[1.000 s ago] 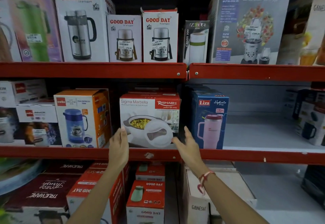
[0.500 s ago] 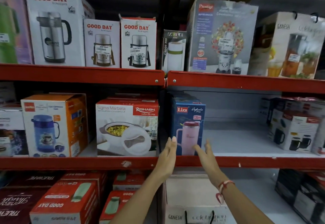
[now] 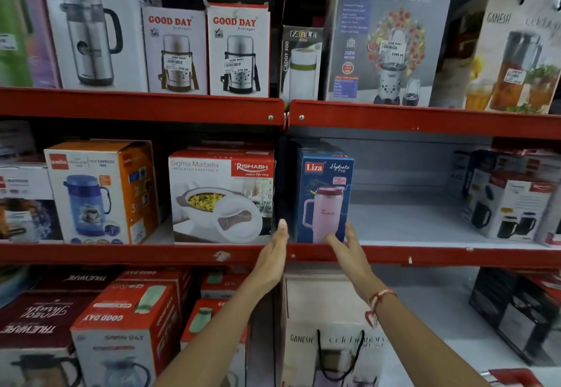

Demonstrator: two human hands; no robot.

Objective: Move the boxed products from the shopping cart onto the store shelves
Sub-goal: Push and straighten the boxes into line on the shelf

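A blue Liza tumbler box (image 3: 324,192) stands upright at the front of the red middle shelf (image 3: 425,254). My left hand (image 3: 273,257) is flat with fingers straight, its tips level with the box's lower left edge, in the gap beside the Rishabh casserole box (image 3: 221,195). My right hand (image 3: 346,248) has its fingers spread, the tips touching the box's lower front and right corner. Neither hand is closed around anything.
To the right of the Liza box the grey shelf board (image 3: 409,222) is bare up to the mug boxes (image 3: 510,204). An orange Cello box (image 3: 100,192) stands at the left. Below is a Ganesh bag (image 3: 331,338). A red cart handle (image 3: 513,376) shows at bottom right.
Both hands moved right, from either side of the casserole box to either side of the Liza box. The view shifted right and came closer to the shelf.
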